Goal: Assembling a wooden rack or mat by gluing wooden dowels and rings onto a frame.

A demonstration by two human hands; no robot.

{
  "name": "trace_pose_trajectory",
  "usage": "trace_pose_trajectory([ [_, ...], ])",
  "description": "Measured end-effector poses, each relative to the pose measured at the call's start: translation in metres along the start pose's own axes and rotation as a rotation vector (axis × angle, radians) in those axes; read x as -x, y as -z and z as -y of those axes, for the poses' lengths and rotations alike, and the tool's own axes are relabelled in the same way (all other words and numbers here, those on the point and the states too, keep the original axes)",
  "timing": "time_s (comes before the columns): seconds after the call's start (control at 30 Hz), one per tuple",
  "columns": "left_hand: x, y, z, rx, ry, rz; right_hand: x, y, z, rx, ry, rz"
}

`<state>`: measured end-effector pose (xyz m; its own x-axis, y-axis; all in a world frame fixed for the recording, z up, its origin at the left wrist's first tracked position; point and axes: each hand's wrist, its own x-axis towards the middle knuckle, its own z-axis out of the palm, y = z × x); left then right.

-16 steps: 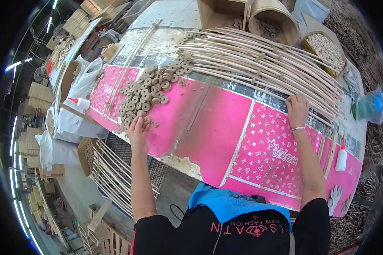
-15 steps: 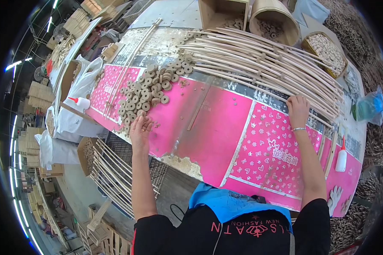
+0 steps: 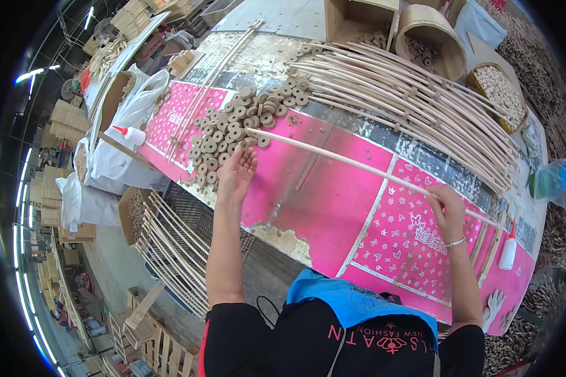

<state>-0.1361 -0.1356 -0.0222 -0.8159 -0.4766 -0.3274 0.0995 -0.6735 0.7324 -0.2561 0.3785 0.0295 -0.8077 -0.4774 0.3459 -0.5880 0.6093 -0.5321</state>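
My right hand (image 3: 445, 208) is closed round a long pale wooden stick (image 3: 346, 161) near its right end. The stick slants over the pink table covering, its far left tip beside a heap of small round wooden discs with centre holes (image 3: 217, 135). At the heap's near right edge is my left hand (image 3: 236, 173), palm up with fingers curled. A small brown disc (image 3: 244, 145) seems pinched at its fingertips, partly hidden. Beyond my right hand lies a broad row of similar sticks (image 3: 409, 94), some with discs on them.
Glue bottles with red tips stand at left (image 3: 131, 134) and right (image 3: 508, 250). A white glove (image 3: 494, 304) lies at the near right. At the back are a wooden box (image 3: 339, 25), a round tub (image 3: 431, 24) and a basket of pale pieces (image 3: 500, 94). More sticks (image 3: 170, 251) rest at lower left.
My right hand has lifted a stick from the row's near edge and drawn it closer. My left hand has moved up and right along the heap. The whole view has shifted slightly.
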Motion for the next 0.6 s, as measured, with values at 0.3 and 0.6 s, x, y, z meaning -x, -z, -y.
trace_pose_trajectory([
  [0.3,0.002,-0.002,0.000,0.003,0.042,0.051,0.013,-0.011,0.016,-0.022,0.006,0.034],
  [0.6,0.018,-0.029,0.011,-0.299,0.094,0.119,0.010,-0.014,0.038,0.059,0.046,0.065],
])
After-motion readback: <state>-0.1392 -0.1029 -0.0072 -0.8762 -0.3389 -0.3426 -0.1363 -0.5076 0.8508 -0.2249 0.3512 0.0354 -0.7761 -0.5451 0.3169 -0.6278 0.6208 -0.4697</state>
